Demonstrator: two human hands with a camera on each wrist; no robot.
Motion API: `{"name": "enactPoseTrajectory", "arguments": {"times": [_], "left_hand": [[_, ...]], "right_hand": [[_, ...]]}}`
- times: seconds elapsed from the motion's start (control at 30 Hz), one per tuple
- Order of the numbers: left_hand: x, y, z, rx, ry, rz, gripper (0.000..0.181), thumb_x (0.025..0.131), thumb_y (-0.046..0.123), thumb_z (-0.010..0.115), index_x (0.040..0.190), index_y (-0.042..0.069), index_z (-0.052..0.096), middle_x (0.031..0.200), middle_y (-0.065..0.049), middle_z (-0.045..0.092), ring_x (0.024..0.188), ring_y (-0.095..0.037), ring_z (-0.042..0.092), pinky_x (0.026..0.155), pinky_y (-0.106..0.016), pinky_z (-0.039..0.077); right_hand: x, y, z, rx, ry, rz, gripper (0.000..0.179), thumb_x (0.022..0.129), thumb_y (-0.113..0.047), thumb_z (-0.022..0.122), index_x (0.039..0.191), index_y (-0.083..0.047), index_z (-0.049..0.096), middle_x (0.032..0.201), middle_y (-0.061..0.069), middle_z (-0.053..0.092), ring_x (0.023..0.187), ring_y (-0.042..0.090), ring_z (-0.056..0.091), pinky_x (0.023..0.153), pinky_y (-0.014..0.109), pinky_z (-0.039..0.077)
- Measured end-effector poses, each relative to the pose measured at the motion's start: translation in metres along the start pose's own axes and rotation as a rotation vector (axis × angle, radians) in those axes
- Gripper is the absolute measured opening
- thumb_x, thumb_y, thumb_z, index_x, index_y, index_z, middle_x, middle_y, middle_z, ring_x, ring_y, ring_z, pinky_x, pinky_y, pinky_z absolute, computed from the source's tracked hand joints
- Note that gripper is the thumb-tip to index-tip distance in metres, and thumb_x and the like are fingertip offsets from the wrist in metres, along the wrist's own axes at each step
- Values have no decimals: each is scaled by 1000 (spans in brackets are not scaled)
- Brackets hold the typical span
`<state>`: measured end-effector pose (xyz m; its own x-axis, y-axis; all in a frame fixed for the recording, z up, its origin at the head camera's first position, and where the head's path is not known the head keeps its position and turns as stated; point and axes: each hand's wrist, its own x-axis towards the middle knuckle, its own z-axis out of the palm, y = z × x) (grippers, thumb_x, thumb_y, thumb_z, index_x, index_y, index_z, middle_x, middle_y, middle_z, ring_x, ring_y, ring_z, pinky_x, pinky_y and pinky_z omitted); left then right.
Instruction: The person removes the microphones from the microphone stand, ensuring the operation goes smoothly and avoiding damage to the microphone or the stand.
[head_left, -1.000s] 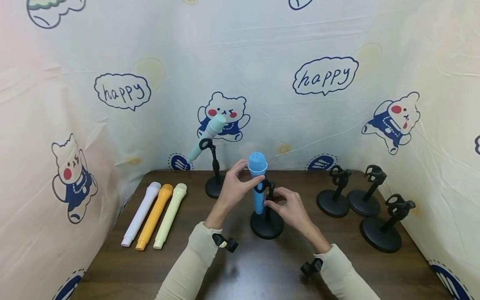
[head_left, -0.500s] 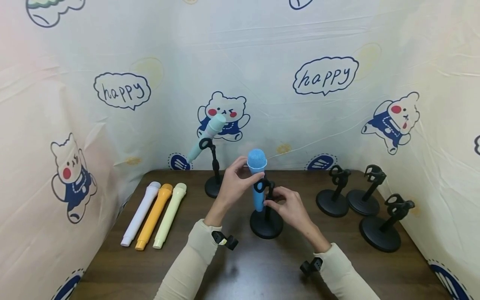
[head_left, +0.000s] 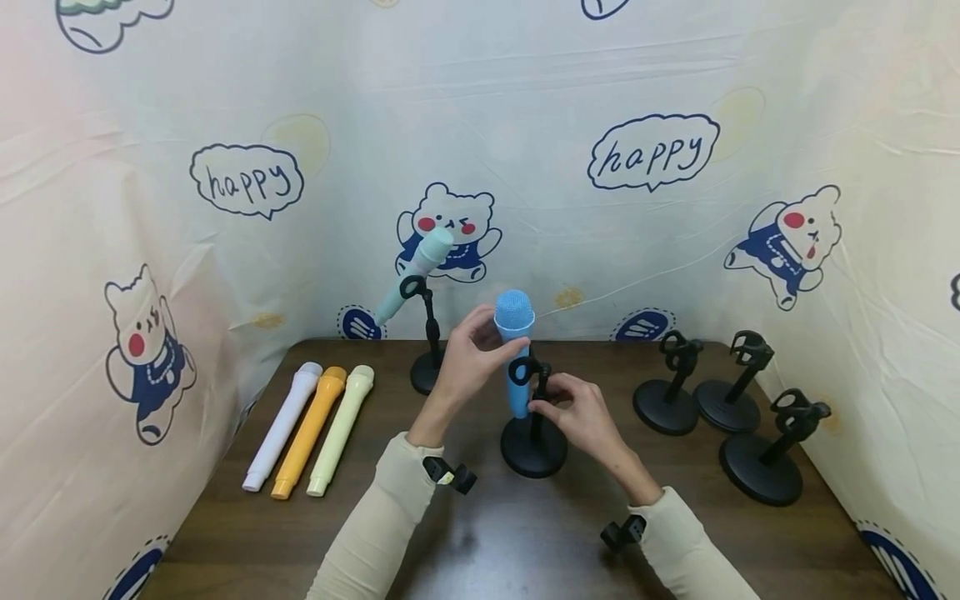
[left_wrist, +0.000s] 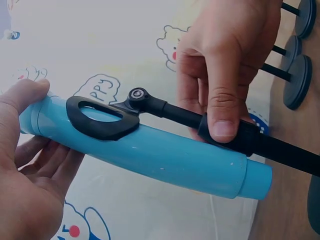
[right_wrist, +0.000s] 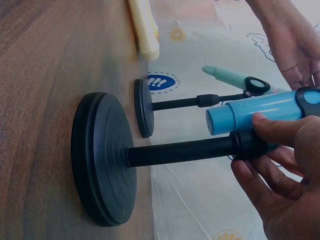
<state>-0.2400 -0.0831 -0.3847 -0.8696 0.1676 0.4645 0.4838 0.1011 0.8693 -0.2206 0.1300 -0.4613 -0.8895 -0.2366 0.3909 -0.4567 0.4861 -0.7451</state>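
Observation:
A blue microphone [head_left: 514,312] stands nearly upright at mid-table, its lower end above the base of a black microphone stand [head_left: 534,450]. My left hand [head_left: 471,354] grips it just below the mesh head, thumb on one side and fingers on the other. The stand's clip [left_wrist: 102,119] lies along the microphone's body, below that hand; whether it fully wraps round is hidden. Lower down, my right hand [head_left: 577,412] pinches the collar [right_wrist: 247,145] on the stand's pole between thumb and fingers. In the right wrist view the thumb also touches the microphone's lower end.
Behind, a mint microphone [head_left: 416,271] sits tilted in another stand [head_left: 429,371]. White [head_left: 281,429], orange [head_left: 309,433] and pale yellow [head_left: 341,433] microphones lie side by side at left. Three stands [head_left: 666,407] [head_left: 727,406] [head_left: 761,468] occupy the right side. A printed cloth [head_left: 525,167] hangs behind the table.
The blue microphone has risen slightly along the clip, together with my left hand. My right hand and the stand keep their place.

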Motion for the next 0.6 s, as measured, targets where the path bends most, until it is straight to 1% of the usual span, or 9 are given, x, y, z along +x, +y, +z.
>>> {"name": "enactPoseTrajectory", "arguments": {"times": [0.2, 0.4, 0.6], "left_hand": [[3, 6, 1, -21, 17, 14, 43, 97, 24, 81, 136, 9, 68, 129, -8, 65, 131, -26, 69, 111, -40, 55], [9, 12, 1, -57, 24, 32, 43, 97, 18, 80, 136, 6, 67, 131, -11, 63, 133, -29, 67, 109, -43, 56], [13, 20, 1, -66, 46, 61, 43, 96, 13, 80, 136, 3, 67, 130, -14, 63, 132, -31, 68, 109, -45, 56]], "right_hand": [[0, 0, 0, -1, -1, 6, 15, 89, -13, 87, 99, -11, 76, 95, 4, 77, 92, 20, 76, 84, 39, 66], [0, 1, 0, 5, 0, 6, 15, 89, -13, 88, 99, -11, 76, 95, 4, 77, 91, 20, 76, 83, 39, 66], [0, 1, 0, 24, -2, 4, 16, 89, -13, 88, 99, -11, 76, 95, 4, 77, 91, 21, 76, 84, 44, 66]]}}
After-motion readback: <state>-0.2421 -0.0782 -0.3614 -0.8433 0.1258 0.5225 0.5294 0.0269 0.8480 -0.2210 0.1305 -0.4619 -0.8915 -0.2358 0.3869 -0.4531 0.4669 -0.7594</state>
